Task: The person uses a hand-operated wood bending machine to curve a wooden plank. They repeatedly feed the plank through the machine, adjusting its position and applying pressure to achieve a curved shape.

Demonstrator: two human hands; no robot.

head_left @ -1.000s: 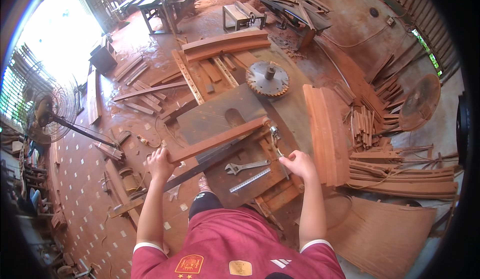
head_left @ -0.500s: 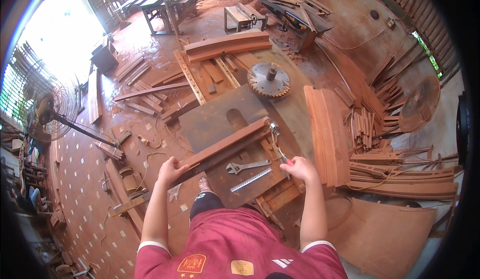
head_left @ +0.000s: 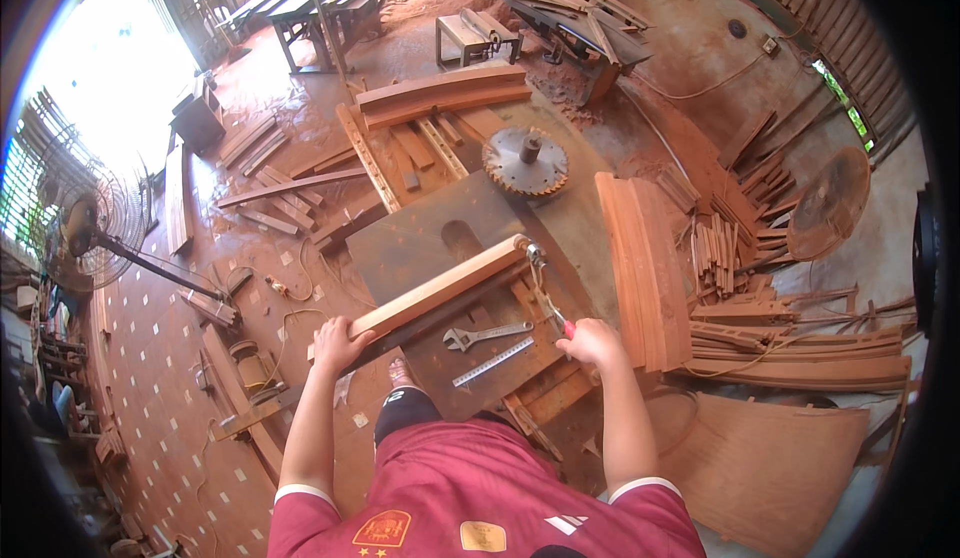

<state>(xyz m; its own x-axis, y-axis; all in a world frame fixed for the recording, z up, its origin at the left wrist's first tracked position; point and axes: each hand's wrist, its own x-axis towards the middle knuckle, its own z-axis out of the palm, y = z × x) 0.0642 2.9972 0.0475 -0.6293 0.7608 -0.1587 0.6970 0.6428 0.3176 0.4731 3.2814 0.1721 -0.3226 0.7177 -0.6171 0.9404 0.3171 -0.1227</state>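
A long wooden bar lies slantwise across the machine table, its pale face showing. My left hand is closed round its near left end, thumb along the top. At the far right end of the bar is a small metal clamp fitting. My right hand is closed on a red-handled metal tool that reaches up toward this fitting; its exact kind is unclear. Between my hands lie an adjustable wrench and a steel ruler.
A large toothed saw blade sits on its shaft beyond the bar. Curved timber pieces stand at the back and right. Left are a standing fan, cords and loose boards; more wood offcuts are heaped at right.
The bar now shows a pale face where a reddish-brown one showed before. My right hand has moved slightly lower with the red-handled tool. The whole view has shifted a little.
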